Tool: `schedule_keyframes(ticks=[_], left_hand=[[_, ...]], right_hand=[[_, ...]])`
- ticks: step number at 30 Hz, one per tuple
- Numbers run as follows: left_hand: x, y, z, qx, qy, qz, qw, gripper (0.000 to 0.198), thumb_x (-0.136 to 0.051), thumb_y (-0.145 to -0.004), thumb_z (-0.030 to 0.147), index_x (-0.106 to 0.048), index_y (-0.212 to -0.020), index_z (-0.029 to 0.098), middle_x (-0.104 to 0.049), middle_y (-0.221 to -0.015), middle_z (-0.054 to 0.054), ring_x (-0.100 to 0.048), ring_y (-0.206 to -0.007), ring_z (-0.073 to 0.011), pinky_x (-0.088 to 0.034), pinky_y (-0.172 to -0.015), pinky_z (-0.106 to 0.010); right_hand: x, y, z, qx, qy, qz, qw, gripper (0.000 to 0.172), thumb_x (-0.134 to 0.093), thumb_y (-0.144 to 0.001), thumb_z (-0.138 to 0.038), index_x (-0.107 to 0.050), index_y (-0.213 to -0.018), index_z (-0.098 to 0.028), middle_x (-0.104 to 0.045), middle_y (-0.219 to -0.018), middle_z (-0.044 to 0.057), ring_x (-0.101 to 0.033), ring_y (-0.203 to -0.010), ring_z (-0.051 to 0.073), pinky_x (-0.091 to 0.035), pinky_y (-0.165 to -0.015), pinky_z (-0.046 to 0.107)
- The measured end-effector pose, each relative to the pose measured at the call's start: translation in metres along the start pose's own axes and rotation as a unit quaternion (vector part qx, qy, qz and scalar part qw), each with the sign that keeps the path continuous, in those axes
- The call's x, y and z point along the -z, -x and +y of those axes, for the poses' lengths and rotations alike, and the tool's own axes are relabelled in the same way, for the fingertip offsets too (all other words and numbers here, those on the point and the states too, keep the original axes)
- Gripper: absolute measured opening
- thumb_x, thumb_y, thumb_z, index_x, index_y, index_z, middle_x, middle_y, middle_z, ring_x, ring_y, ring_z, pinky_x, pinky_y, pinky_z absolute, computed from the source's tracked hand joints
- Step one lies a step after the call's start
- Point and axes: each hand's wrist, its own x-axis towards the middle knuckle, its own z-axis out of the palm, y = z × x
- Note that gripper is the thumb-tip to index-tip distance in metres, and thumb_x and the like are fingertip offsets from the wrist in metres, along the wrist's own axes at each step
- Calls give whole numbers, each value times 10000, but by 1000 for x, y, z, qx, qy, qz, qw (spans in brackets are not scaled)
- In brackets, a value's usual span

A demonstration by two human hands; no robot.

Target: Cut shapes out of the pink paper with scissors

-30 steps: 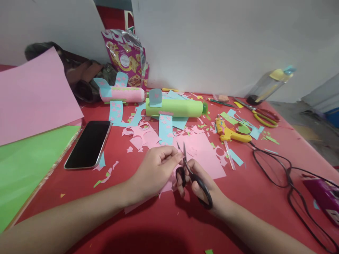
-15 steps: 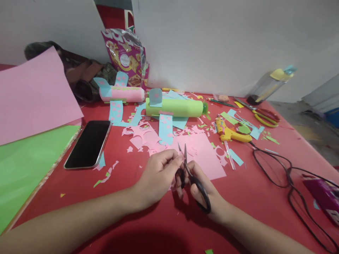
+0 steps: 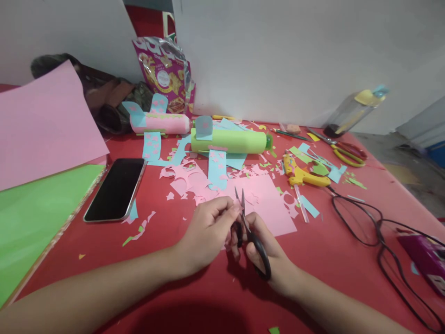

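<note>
Between the right hand (image 3: 278,263) and the obstructing black cord (image 3: 378,226), the table (image 3: 323,248) leaves passage.

Red tabletop (image 3: 208,294) with a phone (image 3: 116,190), yellow glue gun (image 3: 301,177), pink sheet (image 3: 269,204) and paper scraps (image 3: 187,178).

The scissor handles (image 3: 265,256) have drawn closer; blades (image 3: 243,199) seemingly too.

One head-worn camera looked forward and down from the near side of the red table (image 3: 208,292), close above the left hand (image 3: 210,225) and right hand (image 3: 276,255), facing the far white wall (image 3: 278,60).
</note>
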Motion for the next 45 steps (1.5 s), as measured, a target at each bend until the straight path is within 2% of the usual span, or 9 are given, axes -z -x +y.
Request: schedule_keyframes(ticks=[13,28,33,45], left_hand=[[-1,2,-1,8,7,-4,1000,287,-367,-813,305,-402,-561,172,-482,-442,56,-460,-367,-65,-354,-397,-183],[-2,3,-4,3,-11,-1,1000,278,-360,-817,309,-409,-581,171,-475,-463,52,-455,-394,-68,-358,-425,-185],[-4,3,-3,0,4,-5,1000,292,-356,-817,300,-379,-555,174,-429,-448,59,-418,-381,-62,-341,-414,-187],[-4,5,-4,-2,5,-5,1000,291,-356,-826,299,-401,-569,169,-428,-446,59,-416,-384,-62,-337,-421,-189]], right_hand=[[-1,2,-3,-17,21,8,1000,392,-470,-719,-571,-307,-789,-222,-401,-764,-3,-409,-646,124,-349,-609,293],[-2,4,-1,-7,87,31,996,393,-420,-730,-595,-314,-796,-223,-430,-756,4,-423,-647,131,-365,-600,294],[-2,4,-4,4,102,23,995,399,-401,-733,-605,-322,-801,-220,-417,-712,-6,-428,-665,142,-367,-628,313],[-2,5,-1,2,120,23,992,396,-369,-749,-603,-307,-813,-217,-422,-741,3,-405,-643,130,-350,-602,304]])
